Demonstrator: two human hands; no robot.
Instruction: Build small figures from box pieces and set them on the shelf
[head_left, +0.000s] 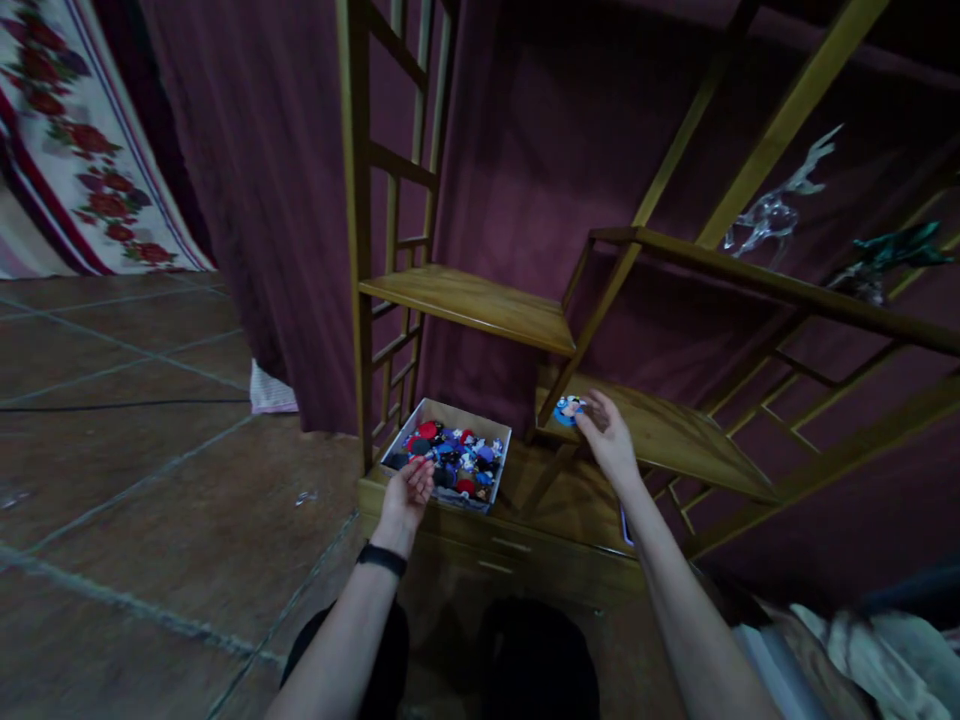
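Observation:
A white box (496,437) full of several small red, blue and dark toy pieces stands on the base of a wooden shelf unit. My left hand (409,490) rests at the box's near left corner, its fingers curled on the rim. My right hand (609,436) reaches to the low wooden shelf (675,440) on the right. Its fingertips pinch a small round blue piece (568,409) at the shelf's left edge.
The wooden shelf unit has a higher shelf (472,300) in the middle and a top shelf (787,285) bearing a clear glass deer (780,205) and a dark green figurine (892,255). A maroon curtain (262,180) hangs behind. Tiled floor (127,460) spreads left. Cloth lies at lower right.

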